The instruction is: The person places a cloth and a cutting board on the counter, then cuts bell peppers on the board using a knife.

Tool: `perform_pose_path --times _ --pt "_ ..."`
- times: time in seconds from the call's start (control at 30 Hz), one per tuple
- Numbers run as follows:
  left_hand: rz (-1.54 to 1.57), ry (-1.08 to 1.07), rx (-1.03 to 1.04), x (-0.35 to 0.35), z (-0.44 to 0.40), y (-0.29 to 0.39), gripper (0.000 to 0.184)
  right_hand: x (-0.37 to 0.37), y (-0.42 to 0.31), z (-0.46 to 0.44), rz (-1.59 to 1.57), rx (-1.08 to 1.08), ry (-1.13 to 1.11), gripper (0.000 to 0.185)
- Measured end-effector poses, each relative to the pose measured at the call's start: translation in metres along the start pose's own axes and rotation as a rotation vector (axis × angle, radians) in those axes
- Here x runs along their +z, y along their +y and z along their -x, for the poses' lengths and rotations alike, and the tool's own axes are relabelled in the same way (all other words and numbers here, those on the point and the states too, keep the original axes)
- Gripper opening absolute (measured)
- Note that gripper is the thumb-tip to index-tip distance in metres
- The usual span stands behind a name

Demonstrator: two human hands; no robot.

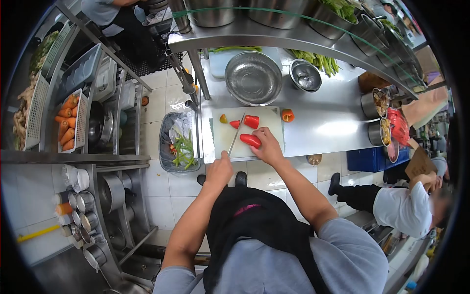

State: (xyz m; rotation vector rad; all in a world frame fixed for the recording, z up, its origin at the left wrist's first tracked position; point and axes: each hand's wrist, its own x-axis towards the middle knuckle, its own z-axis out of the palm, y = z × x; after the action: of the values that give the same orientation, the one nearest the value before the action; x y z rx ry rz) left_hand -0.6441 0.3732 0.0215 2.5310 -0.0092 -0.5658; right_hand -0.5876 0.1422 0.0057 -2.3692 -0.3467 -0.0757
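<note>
My left hand (219, 169) is closed round the handle of a knife (236, 136), its blade slanting up over the white cutting board (221, 143). My right hand (268, 146) grips a red pepper piece (250, 140) near the board's right side. Just above, a larger red pepper chunk (251, 121) lies to the right of the blade. A smaller red piece (235, 124) is beside the blade on its left. Farther left on the board sits a yellowish-green pepper bit (223, 118). A pepper end with an orange-red cut face (287, 115) rests at the board's upper right edge.
Behind the board stand a large metal bowl (253, 78) and a smaller bowl (305, 75), near green stalks (320, 61). A metal shelf (293, 39) overhangs the counter. A lined bin (179, 142) is at the left. Another person (404, 208) is at the right.
</note>
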Motion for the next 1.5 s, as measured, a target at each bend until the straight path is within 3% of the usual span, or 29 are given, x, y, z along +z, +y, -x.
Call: perform_pose_path --times 0.23,0.5,1.1,1.2,1.27,1.37,1.5 --pt "-0.042 0.043 -0.031 -0.015 0.061 0.014 0.022 0.007 -0.004 -0.024 0.057 -0.063 -0.110 0.045" --pt "0.021 -0.070 -0.114 -0.024 0.106 0.017 0.023 0.000 -0.005 -0.034 0.075 -0.116 -0.199 0.043" --pt "0.039 -0.068 -0.132 0.036 0.028 0.006 0.030 0.002 -0.006 -0.039 0.082 -0.096 -0.286 0.054" --pt "0.027 -0.102 -0.152 0.038 0.025 0.004 0.035 0.002 -0.007 -0.034 0.145 -0.007 -0.250 0.057" --pt "0.015 -0.118 -0.152 0.037 0.024 0.004 0.035 -0.001 -0.011 -0.035 0.282 -0.112 0.012 0.057" --pt "-0.020 -0.135 -0.138 0.024 0.027 0.008 0.036 0.003 0.004 -0.047 0.366 -0.249 0.019 0.058" --pt "-0.064 -0.078 -0.076 0.000 0.041 0.022 0.029 0.004 0.037 -0.055 0.381 -0.143 0.053 0.053"
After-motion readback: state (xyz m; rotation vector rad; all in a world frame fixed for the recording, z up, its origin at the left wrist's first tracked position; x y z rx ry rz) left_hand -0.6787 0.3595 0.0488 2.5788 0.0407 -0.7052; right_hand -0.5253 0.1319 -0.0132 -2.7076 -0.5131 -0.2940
